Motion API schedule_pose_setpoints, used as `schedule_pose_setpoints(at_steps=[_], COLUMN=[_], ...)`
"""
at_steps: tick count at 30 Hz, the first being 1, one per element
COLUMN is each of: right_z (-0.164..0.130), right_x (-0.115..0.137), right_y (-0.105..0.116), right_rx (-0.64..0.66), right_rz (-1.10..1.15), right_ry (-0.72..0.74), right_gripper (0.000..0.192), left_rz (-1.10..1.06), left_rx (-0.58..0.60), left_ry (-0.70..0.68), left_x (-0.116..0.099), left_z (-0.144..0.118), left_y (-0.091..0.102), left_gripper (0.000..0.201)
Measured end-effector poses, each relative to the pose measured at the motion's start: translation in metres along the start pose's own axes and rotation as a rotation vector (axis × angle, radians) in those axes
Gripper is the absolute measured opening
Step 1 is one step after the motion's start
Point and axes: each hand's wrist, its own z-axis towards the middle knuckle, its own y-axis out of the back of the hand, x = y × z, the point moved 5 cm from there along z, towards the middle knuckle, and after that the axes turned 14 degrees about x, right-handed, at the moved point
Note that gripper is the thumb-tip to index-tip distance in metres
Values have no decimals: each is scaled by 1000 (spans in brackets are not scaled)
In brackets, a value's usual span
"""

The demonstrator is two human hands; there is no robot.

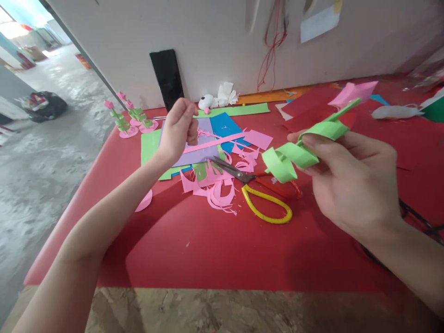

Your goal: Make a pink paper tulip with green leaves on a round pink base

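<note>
Far out beyond the left hand [178, 129], at the table's back corner, three small paper flowers with pink heads and green stems [129, 118] stand upright on pink discs. The left hand itself hovers above the stacked coloured paper sheets, green, lilac and blue [194, 148], fingers curled tight, pinching the end of a long thin pink paper strip [215, 142] that runs off to the right over the sheets. Just below that wrist, a lone pink paper half-disc [144, 201] lies on the red table cover [208, 249]. Between the two hands sits a heap of curly pink paper offcuts [217, 189], and touching it, the scissors with one yellow and one red handle loop [258, 194], blades pointing back toward the left hand. Over to the right hand [350, 180] now: raised above the scissors' handles, thumb and fingers clamped on a curled green paper stem topped with a pink folded flower head [312, 138], the looped leaves hanging leftward, the pink head up and to the right. Beyond it, more red and pink sheets lie scattered.
</note>
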Motion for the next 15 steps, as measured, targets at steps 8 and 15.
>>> schedule_pose_setpoints(at_steps=[8,15], right_z=[1,-2], right_x=[1,2], right_y=[1,3], right_rx=[4,-34], right_rz=[-2,-34], right_ry=[38,23], right_gripper=[11,10], left_rz=[778,902], left_rx=[-129,250], left_ry=[-147,-316], left_x=[9,7], left_z=[1,1], left_y=[27,-9], left_gripper=[46,25])
